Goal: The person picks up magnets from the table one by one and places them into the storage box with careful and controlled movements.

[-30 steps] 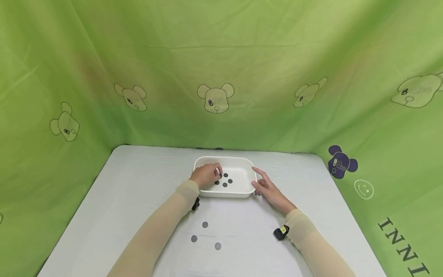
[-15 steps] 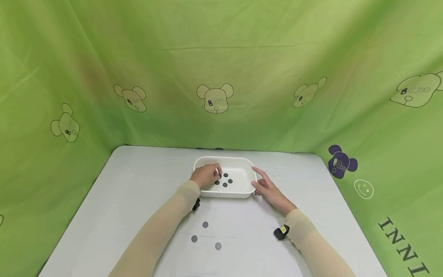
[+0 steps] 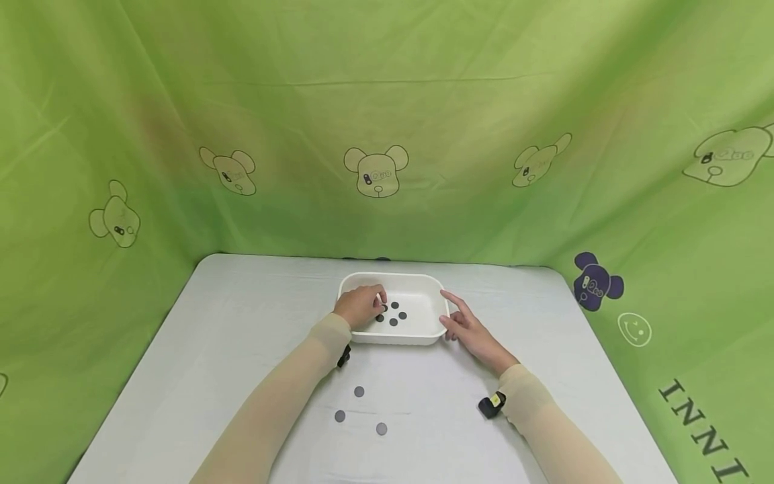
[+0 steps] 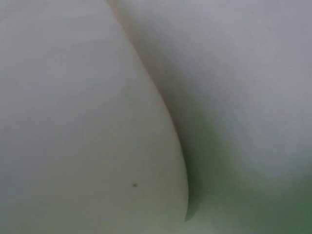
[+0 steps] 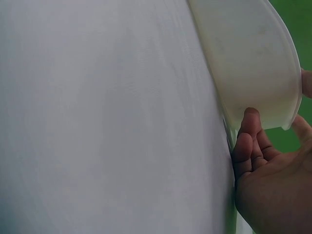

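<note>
A white rectangular tray (image 3: pixel 417 339) stands toward the back of the table. My left hand (image 3: pixel 359 304) reaches over its left side and pinches a small dark disc (image 3: pixel 385 308) just above the tray floor. Several more dark discs (image 3: pixel 402 315) lie flat there, close to the fingertips. At the tray's right end my right hand (image 3: pixel 468 331) holds the rim, the index finger along the edge. In the right wrist view, its curled fingers (image 5: pixel 251 122) rest against the outer wall. The left wrist view shows only blurred pale surfaces and no hand.
Three grey discs (image 3: pixel 359 391) lie loose on the white table (image 3: pixel 435 417) in front of the tray. Green printed cloth (image 3: pixel 375 101) hangs behind and at both sides. Black wrist cameras (image 3: pixel 492 405) sit on both sleeves.
Almost nothing differs. My left hand's fingers have shifted very slightly around the disc; the right hand, the tray and the loose discs have stayed in place.
</note>
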`<state>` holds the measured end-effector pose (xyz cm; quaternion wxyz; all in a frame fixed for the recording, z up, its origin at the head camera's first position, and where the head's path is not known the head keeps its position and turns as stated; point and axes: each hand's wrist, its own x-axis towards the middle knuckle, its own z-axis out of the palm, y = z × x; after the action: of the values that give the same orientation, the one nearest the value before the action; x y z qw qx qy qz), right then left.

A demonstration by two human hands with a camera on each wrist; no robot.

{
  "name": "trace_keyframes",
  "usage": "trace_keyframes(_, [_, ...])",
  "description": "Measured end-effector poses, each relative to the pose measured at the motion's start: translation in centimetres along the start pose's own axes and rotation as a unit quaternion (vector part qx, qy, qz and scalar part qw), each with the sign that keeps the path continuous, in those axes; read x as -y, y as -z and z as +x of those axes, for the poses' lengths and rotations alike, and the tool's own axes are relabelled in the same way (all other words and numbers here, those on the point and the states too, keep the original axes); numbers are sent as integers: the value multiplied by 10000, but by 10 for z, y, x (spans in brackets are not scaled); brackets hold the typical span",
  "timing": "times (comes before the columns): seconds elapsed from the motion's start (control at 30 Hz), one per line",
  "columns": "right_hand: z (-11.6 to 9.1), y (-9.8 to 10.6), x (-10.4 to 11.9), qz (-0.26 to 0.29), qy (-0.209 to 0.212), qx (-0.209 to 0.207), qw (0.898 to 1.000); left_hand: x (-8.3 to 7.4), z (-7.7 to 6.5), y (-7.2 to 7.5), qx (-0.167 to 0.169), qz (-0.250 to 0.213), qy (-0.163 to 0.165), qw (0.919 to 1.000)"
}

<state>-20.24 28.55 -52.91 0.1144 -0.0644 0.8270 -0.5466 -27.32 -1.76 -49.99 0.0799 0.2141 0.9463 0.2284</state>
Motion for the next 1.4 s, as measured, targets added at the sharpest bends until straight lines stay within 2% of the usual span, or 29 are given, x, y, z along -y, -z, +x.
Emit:
trace_keyframes(0.3, [1,-1,-2,20,-15,-17,10000,0,0,0,-32,-165,-54,9998])
trace_keyframes(0.57, [2,-1,0,-68,-47,-51,10000,-1,1,4,-263,-486,-199,9983])
trace_keyframes(0.83, [4,-1,-2,-83,-64,-79,9999,-1,-2,8,-327,-1094,-636,9914])
trace_keyframes(1.0, [5,0,-2,-31,-56,-50,10000,-1,-11,13,-436,-1228,-738,9887])
trace_keyframes(1.17, [6,0,-3,-23,-90,-58,9999,-1,-24,19,-641,-1372,-1014,9832])
trace_keyframes(1.4, [6,-2,-1,-2,-100,-61,9999,2,-46,23,-752,-1309,-1145,9819])
